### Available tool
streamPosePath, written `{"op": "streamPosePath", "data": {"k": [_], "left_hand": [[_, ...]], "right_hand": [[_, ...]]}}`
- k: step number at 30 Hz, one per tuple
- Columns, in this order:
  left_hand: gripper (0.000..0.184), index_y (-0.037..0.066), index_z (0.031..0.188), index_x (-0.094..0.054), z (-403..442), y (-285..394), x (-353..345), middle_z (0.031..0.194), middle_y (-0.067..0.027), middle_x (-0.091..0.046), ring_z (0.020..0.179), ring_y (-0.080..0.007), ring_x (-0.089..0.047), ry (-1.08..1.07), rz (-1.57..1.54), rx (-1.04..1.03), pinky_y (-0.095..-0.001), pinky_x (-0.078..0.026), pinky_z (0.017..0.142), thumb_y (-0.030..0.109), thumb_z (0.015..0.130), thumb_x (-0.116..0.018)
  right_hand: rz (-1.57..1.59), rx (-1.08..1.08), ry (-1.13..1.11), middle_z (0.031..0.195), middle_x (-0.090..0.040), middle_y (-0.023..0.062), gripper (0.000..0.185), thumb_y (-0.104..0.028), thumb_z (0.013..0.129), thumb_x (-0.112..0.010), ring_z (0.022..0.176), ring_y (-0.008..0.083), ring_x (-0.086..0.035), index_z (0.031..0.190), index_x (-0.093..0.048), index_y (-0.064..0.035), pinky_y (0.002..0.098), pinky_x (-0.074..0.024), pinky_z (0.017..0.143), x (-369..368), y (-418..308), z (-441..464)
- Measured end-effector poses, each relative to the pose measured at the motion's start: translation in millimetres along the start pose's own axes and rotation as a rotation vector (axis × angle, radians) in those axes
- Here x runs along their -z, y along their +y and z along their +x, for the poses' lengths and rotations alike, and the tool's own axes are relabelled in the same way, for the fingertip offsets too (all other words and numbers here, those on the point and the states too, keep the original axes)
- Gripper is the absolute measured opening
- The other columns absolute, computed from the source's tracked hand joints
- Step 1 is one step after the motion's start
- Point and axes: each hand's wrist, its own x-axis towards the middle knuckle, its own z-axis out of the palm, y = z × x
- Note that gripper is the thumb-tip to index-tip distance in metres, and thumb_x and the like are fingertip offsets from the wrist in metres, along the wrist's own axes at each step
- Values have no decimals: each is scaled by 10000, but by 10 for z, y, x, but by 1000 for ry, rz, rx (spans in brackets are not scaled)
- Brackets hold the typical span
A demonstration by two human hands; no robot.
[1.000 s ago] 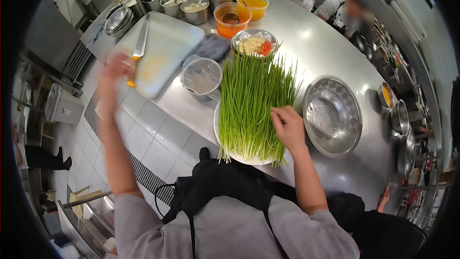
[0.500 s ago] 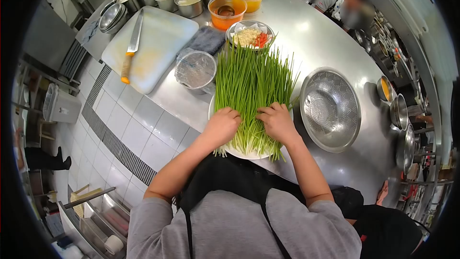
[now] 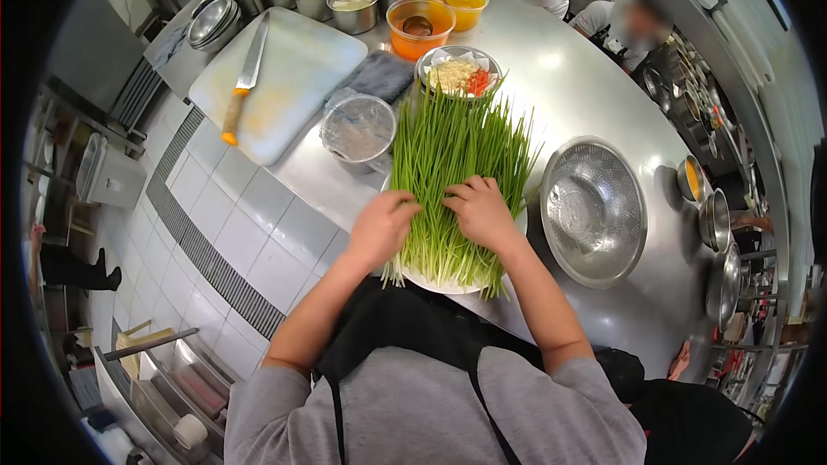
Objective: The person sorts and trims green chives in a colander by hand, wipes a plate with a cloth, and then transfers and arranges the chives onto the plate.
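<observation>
A broad heap of long green chives [image 3: 461,142] lies on a white plate [image 3: 444,285], pale cut ends toward me and green tips pointing away. My left hand [image 3: 381,226] is at the heap's left side, its fingers bent and closed on the outer stalks. Over the middle of the heap, my right hand [image 3: 482,215] has its fingertips pinched among the stalks. How many stalks each hand grips is hidden. Right of the plate stands a perforated metal colander [image 3: 593,211]. A plastic-wrapped tub [image 3: 358,129] sits to the left.
A knife [image 3: 247,77] rests on a white cutting board [image 3: 301,60] at the left. Beyond the chives are a bowl of chopped garlic and red pieces [image 3: 459,75] and an orange tub with a ladle [image 3: 419,30]. Two people [image 3: 624,26] are across the steel table [image 3: 560,60].
My right hand has shifted left and slightly up toward the middle of the chives. My left hand has moved a little left, to the heap's edge. The view has shifted slightly.
</observation>
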Motion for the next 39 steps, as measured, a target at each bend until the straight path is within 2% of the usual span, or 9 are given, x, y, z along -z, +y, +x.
{"op": "streamPosePath", "data": {"k": [2,5,12,14,18,21,23,30,39], "left_hand": [[232,61,957,-634,-50,-43,59,880,-92,-597,818,-265,-587,192,71,275,-354,-481,691,29,726,-638],[225,41,962,-624,-31,-61,118,850,-120,-590,715,-279,-592,148,-81,567,-355,-481,618,82,746,-671],[326,21,997,-614,23,-129,-48,731,-139,-595,581,-289,-585,128,36,519,-367,-481,568,150,716,-717],[351,-14,1021,-582,46,-125,12,796,-185,-619,721,-343,-613,10,-35,637,-408,-498,646,147,728,-688],[341,8,1025,-609,4,-171,27,701,-149,-631,646,-308,-628,77,-104,628,-388,-496,603,130,718,-693],[348,2,1037,-584,60,-108,75,859,-182,-619,780,-351,-618,-29,-166,694,-410,-500,676,148,735,-674],[329,9,1036,-586,96,-37,80,949,-169,-588,826,-330,-607,56,14,536,-405,-498,700,154,748,-656],[242,45,940,-577,572,-126,-261,900,-131,-543,840,-308,-579,61,134,348,-407,-495,685,156,738,-652],[218,74,897,-577,595,-229,-330,878,-106,-548,835,-308,-577,24,143,472,-414,-479,694,111,698,-657]], "right_hand": [[-14,-3,-32,1090,-605,32,279,-61,696,-562,974,233,-506,955,-667,-78,371,-364,867,65,-35,41],[43,70,87,1068,-613,30,282,-65,698,-557,991,233,-506,957,-667,-77,379,-361,881,34,-185,206],[5,77,10,1047,-615,28,302,-63,706,-548,1052,227,-502,987,-657,-75,402,-343,934,-29,-103,72],[-46,70,15,1037,-617,27,310,-57,701,-550,1048,227,-502,991,-658,-76,396,-343,929,5,-38,14],[-39,39,28,1042,-613,28,315,-46,693,-578,1040,231,-500,996,-654,-86,398,-346,922,73,20,-79],[62,67,121,1065,-599,36,322,-47,692,-597,1033,238,-499,1006,-650,-99,395,-361,904,130,-22,-49],[60,22,145,1078,-590,40,327,-47,690,-605,1029,242,-499,1010,-648,-102,393,-368,896,154,-23,42],[-92,37,153,1112,-552,88,252,-84,713,-568,1045,263,-482,942,-673,-82,383,-374,883,-27,67,354],[-123,-85,114,1087,-538,110,235,-69,708,-562,1023,271,-484,906,-687,-70,396,-376,869,2,191,200]]}}
